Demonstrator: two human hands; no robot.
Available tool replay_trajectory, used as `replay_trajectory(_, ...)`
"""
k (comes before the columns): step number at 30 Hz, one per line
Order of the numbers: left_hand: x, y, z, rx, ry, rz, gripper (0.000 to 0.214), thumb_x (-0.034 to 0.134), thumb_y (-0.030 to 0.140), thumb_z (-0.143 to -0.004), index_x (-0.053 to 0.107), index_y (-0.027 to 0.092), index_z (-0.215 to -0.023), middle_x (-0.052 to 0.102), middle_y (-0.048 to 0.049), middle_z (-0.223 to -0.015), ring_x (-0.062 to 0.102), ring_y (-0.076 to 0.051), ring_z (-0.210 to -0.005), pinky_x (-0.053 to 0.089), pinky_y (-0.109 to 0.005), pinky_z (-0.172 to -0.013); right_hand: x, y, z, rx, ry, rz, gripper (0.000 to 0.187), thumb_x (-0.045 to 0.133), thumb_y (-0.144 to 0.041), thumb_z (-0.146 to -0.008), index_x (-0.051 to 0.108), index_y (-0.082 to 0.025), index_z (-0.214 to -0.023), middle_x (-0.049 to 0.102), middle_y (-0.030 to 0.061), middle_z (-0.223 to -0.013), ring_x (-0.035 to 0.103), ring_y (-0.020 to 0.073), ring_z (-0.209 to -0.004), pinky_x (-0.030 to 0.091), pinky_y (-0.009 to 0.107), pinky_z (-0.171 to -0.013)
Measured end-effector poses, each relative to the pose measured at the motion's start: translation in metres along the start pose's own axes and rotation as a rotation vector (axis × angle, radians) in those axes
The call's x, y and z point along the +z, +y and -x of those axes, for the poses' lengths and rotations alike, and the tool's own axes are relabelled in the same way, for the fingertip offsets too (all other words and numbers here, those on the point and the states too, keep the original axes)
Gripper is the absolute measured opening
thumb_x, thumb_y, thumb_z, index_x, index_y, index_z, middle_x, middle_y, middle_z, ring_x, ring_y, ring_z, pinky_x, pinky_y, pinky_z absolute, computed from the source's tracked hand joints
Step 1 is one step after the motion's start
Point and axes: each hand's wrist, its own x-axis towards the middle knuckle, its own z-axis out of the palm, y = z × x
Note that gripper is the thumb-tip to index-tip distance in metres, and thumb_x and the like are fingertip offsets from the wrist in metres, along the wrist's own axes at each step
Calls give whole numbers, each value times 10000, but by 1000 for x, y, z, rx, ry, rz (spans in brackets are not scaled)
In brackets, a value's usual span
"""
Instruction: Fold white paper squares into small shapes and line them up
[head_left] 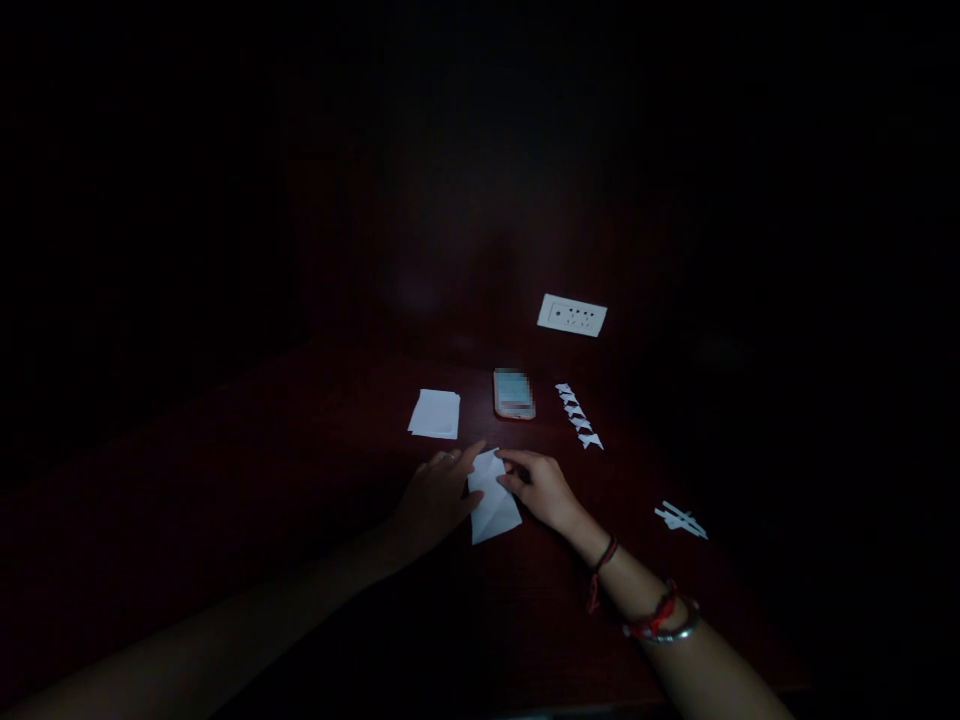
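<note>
A white sheet of paper (493, 505) with crease lines lies on the dark red table, its upper corners folded toward a point. My left hand (439, 497) holds its left side, with the index finger near the top and the thumb resting on the sheet. At the upper right edge, my right hand (541, 488) grips the paper between thumb and index finger. Beyond the left hand is a stack of white paper sheets (436, 413). A row of several small folded white paper pieces (577, 413) stands beyond the right hand.
A phone (514, 394) with a lit, blurred screen lies behind the paper. Thin white paper strips (681, 520) are piled to the right. On the back wall is a white socket panel (572, 315). The surroundings are very dark.
</note>
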Motion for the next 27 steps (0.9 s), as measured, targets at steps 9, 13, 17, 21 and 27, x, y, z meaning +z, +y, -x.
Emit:
replay_trajectory(9,7,1,-1,-42,22,-199,583,486,338,-741,254,204,-1258,429,-98,-1144,371,-279,-1038,290,-395,-799,9,6,-10,150,78,-210,508,525,-148,-659,426,-175,-1157,605,-19,-689,535,88,-590,436,214,-610)
replay_trajectory(13,10,-1,-2,-53,10,-199,595,487,350,-749,235,201,-1267,466,-90,-1115,373,-269,-1045,266,-403,-823,10,11,-12,299,159,-272,323,540,-148,-629,571,-150,-950,560,-37,-545,514,88,-516,419,200,-561)
replay_trajectory(17,8,0,-1,-35,6,-123,588,489,301,-751,222,214,-1268,504,-69,-1063,407,-250,-1012,264,-388,-826,11,17,-13,427,192,-362,269,513,-157,-651,554,-124,-915,524,-46,-467,504,83,-450,408,191,-504)
replay_trajectory(21,7,-1,0,-7,6,-22,605,489,247,-741,195,226,-1269,536,-33,-986,438,-224,-966,273,-371,-813,10,20,-14,469,180,-400,255,503,-158,-664,533,-110,-913,539,-34,-462,491,69,-420,375,164,-446)
replay_trajectory(27,7,-2,-1,45,32,38,614,477,195,-729,185,227,-1268,526,-4,-901,469,-184,-876,302,-315,-779,3,11,-10,482,49,-458,297,531,-147,-648,525,-107,-942,517,-47,-400,389,45,-299,289,142,-325)
